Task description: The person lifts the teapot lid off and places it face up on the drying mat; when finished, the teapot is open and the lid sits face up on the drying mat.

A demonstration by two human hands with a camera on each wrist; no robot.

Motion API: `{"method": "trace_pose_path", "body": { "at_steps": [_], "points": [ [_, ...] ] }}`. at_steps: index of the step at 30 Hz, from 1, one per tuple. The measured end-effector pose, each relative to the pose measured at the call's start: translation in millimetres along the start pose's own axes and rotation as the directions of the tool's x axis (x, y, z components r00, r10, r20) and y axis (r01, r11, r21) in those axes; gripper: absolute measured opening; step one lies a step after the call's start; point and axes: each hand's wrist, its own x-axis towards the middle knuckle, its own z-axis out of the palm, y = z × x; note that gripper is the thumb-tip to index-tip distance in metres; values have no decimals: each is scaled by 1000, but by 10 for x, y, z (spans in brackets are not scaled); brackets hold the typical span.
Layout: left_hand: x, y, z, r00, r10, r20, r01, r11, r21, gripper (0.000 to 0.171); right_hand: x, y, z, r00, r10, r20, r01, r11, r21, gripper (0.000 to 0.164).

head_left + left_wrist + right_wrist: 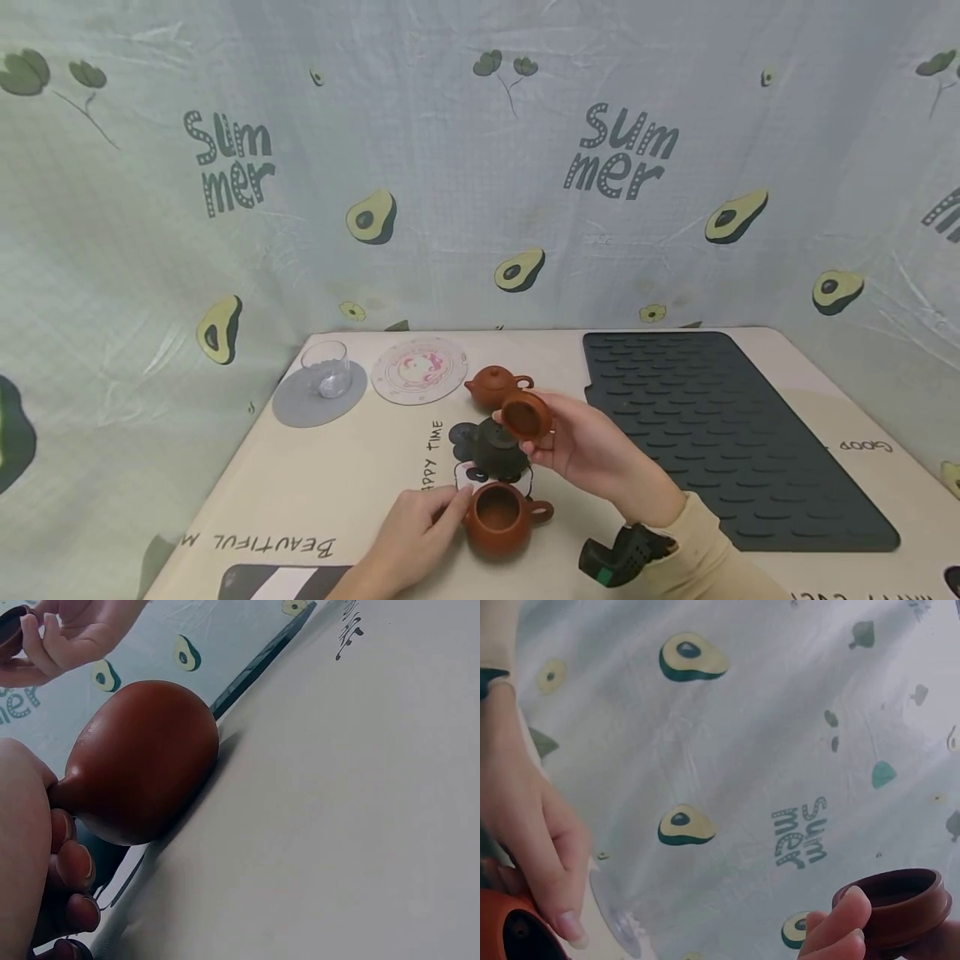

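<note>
My left hand pinches the spout of a reddish-brown clay teapot, which stands near me with its top uncovered and its handle to the right. In the left wrist view, the thumb and curled fingers are at the short spout. Raised above the table, my right hand holds a matching teapot lid, its hollow underside turned toward me. The right wrist view shows fingertips against the side of that lid. Just beyond the uncovered pot is a dark teapot, partly overlapped by the lid.
A smaller reddish-brown teapot stands farther back. At the back left are a clear glass on a grey round mat and a pink-patterned round mat. A dark ridged mat covers the right side.
</note>
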Motion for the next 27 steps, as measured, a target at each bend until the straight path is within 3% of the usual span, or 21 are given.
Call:
{"method": "trace_pose_path", "body": {
  "at_steps": [5,9,16,21,27],
  "points": [
    [7,4,0,1000,-5,1,5,1000,-1,43,-6,-16,-2,1000,-3,-2,3,997,75,30],
    [9,9,-14,1000,0,12,0,1000,-2,44,-10,-42,0,1000,2,11,-3,997,76,34],
    [25,19,-36,1000,5,9,-5,1000,10,44,-27,-45,28,992,5,129,-7,1000,11,29],
    [0,17,-25,1000,-15,24,15,1000,3,44,-21,-13,31,999,30,36,-31,998,49,33],
    [-5,20,-15,1000,-13,20,13,1000,-2,44,-7,-31,-9,1000,-1,-26,3,996,95,45]
  ]
}}
